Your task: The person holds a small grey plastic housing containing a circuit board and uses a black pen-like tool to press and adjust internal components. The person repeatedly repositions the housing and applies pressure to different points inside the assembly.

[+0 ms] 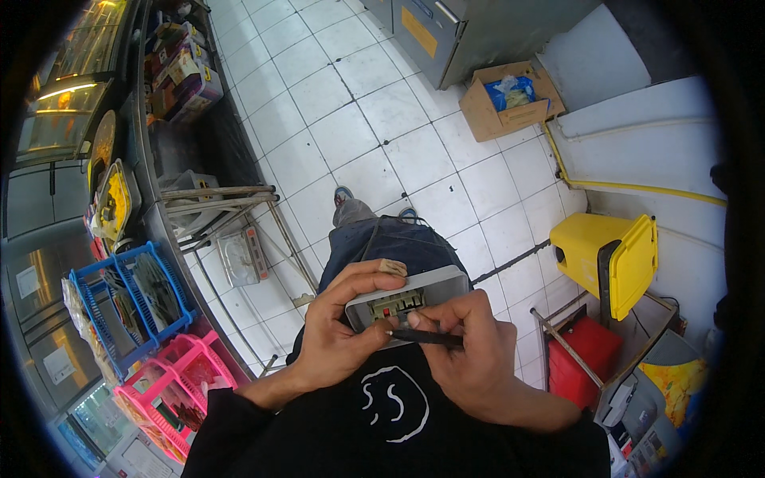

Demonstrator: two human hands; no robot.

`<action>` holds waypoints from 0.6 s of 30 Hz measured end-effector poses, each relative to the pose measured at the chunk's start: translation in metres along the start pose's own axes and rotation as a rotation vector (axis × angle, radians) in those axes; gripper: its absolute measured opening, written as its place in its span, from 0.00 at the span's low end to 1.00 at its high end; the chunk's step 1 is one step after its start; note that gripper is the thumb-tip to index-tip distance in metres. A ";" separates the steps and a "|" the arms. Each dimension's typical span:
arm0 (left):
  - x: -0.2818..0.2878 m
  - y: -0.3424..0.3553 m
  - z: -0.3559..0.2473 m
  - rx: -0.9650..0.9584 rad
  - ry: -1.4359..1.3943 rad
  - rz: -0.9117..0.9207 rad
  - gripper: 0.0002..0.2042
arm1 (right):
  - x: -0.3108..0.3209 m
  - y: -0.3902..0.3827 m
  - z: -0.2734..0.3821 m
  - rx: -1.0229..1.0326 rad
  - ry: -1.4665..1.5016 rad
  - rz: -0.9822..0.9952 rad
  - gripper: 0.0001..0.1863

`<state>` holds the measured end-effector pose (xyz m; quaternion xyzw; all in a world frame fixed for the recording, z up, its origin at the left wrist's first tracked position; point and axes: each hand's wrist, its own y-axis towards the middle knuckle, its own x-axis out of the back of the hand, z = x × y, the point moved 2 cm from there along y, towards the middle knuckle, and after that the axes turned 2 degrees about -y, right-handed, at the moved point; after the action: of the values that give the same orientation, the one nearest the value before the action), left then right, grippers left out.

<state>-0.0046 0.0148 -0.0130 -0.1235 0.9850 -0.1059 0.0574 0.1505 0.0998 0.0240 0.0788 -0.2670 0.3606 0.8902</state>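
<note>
- Closest in, the left hand (339,327) is wrapped around one small grey box (408,301), thumb on its near edge and fingers curled over its far side, so the box sits at chest height above the person's lap.
- The right hand (470,350) is closed on one thin black tool (426,338), held like a pen, with its tip at the box's open face, where small inner parts and a red spot show.
- One bandage-coloured wrap sits on a left fingertip at the box's top edge.
- Below the box are dark trousers and two shoes (344,193) on the floor.
- To the person's left stand two plastic baskets, one pink basket (171,390) and one blue basket (127,299), both packed with goods, beside one weighing scale (239,255) under a metal frame.
- To the right are one yellow bin (610,255) with its lid hanging open and one red container (586,354) just below it.
- Farther off, the floor (351,119) is white square tile with dark joints.
- One open cardboard box (510,99) holding blue bags rests against a grey metal cabinet (470,32).
- One yellow pipe (637,187) runs along the white wall.
</note>
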 end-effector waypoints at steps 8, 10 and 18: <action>-0.001 -0.001 0.001 0.024 -0.015 0.008 0.23 | 0.013 0.011 0.002 -0.011 -0.099 0.173 0.20; 0.000 -0.001 0.000 0.037 -0.019 0.008 0.22 | 0.011 0.009 0.004 -0.027 -0.059 0.131 0.19; -0.001 0.000 -0.002 0.016 -0.063 0.003 0.21 | -0.001 0.001 0.004 0.056 0.017 -0.060 0.16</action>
<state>-0.0034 0.0150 -0.0113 -0.1247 0.9820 -0.1097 0.0897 0.1475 0.0992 0.0270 0.1089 -0.2466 0.3417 0.9003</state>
